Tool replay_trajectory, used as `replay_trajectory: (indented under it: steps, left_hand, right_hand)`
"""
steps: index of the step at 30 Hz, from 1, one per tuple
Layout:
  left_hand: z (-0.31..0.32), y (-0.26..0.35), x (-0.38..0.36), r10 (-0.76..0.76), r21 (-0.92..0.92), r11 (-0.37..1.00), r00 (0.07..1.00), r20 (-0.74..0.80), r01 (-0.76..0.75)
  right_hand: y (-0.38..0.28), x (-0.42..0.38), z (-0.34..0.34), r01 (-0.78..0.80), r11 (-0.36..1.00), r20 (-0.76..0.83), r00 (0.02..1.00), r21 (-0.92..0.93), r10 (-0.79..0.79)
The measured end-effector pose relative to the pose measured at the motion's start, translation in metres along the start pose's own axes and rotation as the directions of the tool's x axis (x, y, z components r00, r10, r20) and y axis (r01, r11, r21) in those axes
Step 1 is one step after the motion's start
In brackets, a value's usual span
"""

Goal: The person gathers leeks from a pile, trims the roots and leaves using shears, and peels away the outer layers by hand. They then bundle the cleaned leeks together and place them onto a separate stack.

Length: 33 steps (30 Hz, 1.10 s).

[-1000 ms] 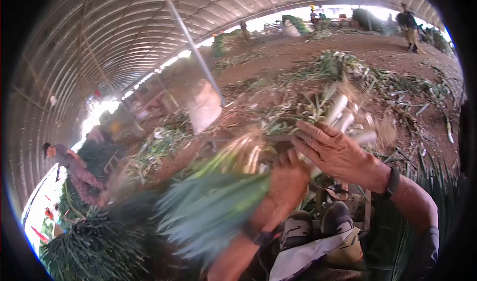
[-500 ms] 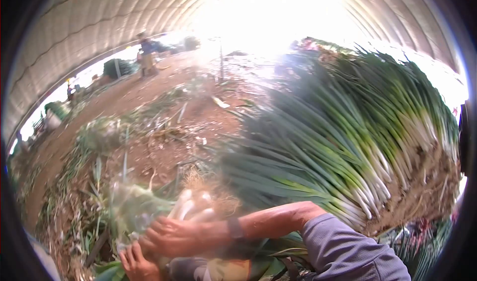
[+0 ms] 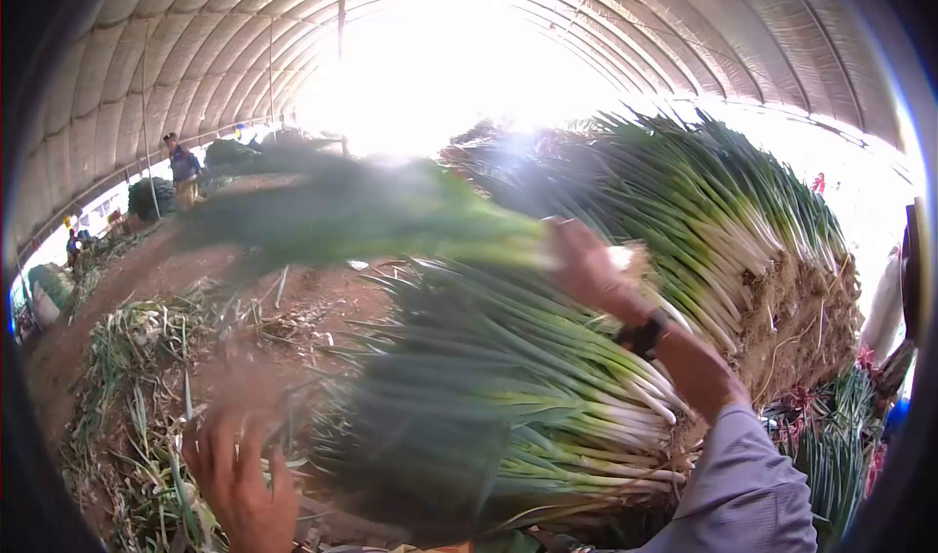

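My right hand is wrapped round the pale lower stems of a bunch of green onions. The bunch hangs in the air, blurred, its leaves stretching left and its roots just right of the hand. Under and beyond it lies a big heap of green onions, white ends with earthy roots turned right. At lower left, my left hand is raised with its fingers apart and nothing in them. Beneath that hand, loose leaves and peelings cover the ground.
Another person stands far off at left. A taller stack of green onions with a soil-caked root side rises at right. Bare brown soil shows left of the heap. An arched tunnel cover spans overhead.
Both hands were together low in the middle, by a bunch with white stems. Now my right hand is up and to the right with the bunch, and my left is apart from it. The view has shifted.
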State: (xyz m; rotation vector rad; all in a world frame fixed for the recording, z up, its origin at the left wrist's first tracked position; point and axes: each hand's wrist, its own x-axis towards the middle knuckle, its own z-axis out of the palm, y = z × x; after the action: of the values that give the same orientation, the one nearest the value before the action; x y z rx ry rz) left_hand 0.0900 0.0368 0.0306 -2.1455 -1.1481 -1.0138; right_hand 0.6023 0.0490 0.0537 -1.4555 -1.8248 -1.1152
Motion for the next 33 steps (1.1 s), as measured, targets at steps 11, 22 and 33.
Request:
replay_trajectory:
  steps: [11, 22, 33]
  left_hand:
    - [0.029, -0.082, -0.147, -0.225, 0.048, 0.973, 0.888, 0.401, 0.225]
    - [-0.034, -0.078, -0.187, -0.479, 0.159, 0.872, 0.745, 0.465, 0.462]
    - [-0.094, -0.079, -0.338, -0.853, 0.134, 0.478, 0.421, 0.309, 0.868]
  right_hand:
    - [0.149, -0.245, -0.042, -0.616, 0.552, 0.427, 0.355, -0.562, 0.832]
    - [0.109, -0.170, 0.046, -0.397, 0.832, 0.275, 0.811, -0.388, 0.516]
    - [-0.301, -0.093, 0.119, -0.027, 0.592, 0.423, 0.726, 0.805, -0.542]
